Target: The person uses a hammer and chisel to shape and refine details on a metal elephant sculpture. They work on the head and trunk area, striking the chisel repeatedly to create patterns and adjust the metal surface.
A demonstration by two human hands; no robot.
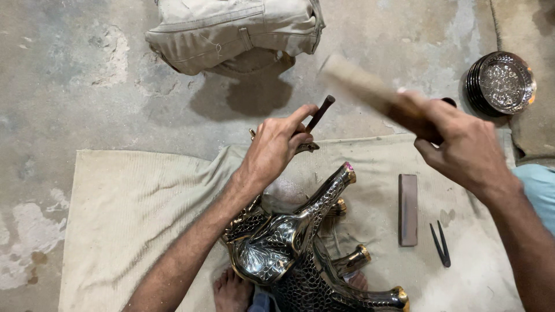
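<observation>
On a cloth-covered floor, the left hand [274, 147] pinches a dark chisel [319, 113] above an engraved metal elephant figure [289, 254]. The right hand [462, 144], fist closed on a seemingly wooden, motion-blurred mallet [370, 92], risks a glancing blow onto fingers.

Single head view, looking steeply down, close.

Bare concrete floor [87, 75], stained. On it: beige cloth [133, 214], khaki bag [231, 32], stack of engraved metal plates [502, 82]. On the cloth: metal elephant figure [300, 248], rectangular sharpening stone [408, 209], dark tweezers [441, 244].
</observation>
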